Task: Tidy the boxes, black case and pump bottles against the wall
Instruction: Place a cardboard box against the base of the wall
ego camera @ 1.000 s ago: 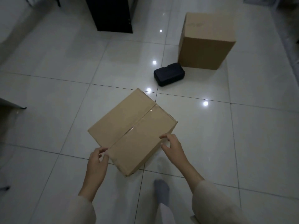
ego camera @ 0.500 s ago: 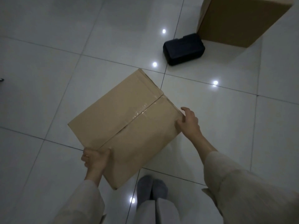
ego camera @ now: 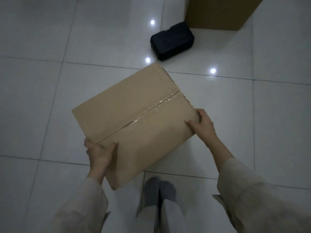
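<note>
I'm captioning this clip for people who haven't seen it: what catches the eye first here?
The taped cardboard box in the middle, gripped at opposite edges by the left hand and the right hand. Beyond it a black case lies on the glossy white floor tiles, beside a larger cardboard box cut off at the top edge. Grey-socked feet show below.

Left hand: thumb laid flat on an upper surface, fingers curled over an edge and mostly hidden from view. Wrist straight; forearm runs down and left into a loose pale sleeve.

Right hand: thumb extended on top, fingers wrapped round a corner, gripping. Forearm is bare to mid-length, then covered by a wide pale sleeve.

Both arms reach forward and down, elbows bent. Two feet in grey socks stand together between the arms.
</note>
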`<state>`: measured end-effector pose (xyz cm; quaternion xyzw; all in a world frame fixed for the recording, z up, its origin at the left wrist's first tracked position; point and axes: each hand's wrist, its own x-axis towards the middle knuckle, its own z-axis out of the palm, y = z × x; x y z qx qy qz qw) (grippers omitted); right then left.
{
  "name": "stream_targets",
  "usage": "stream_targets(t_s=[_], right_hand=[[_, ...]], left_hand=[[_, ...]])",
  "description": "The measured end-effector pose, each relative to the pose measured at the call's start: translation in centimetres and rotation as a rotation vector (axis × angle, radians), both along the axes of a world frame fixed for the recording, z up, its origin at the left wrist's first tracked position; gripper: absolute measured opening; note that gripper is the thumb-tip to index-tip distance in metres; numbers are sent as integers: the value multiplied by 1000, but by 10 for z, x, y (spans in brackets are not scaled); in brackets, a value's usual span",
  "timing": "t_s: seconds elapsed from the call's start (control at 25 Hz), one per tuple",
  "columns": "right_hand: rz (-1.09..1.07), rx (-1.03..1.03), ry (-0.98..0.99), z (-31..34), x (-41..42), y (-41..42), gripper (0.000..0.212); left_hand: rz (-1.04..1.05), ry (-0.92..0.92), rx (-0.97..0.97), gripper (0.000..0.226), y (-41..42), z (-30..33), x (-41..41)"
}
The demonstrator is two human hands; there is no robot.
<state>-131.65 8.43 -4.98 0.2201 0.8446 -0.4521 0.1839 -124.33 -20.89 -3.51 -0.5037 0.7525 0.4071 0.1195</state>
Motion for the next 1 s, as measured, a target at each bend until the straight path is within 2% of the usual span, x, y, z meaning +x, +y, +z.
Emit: stream_targets(t_s=[0.2,0.44,0.64,0.76,0.92,1.0], right_hand=[[-282,-9,60,47,44,84,49],[-647,-18,180,82,133,210,51],[-925,3,248,101,256,332,44],[-1135,42,237,106,358,414,43],[-1401,63,237,99,479,479,33],[-1530,71,223,89,532,497,28]], left_hand=[[-284,97,40,96,72,46,-48],[-632,260,92,93,222,94,-62],[-892,338,172,96,384,116,-10],[-1071,279,250,100,507,121,46],[-1318,233,319,84,646,114,120],[-1453,183,361,83,707,106,156]])
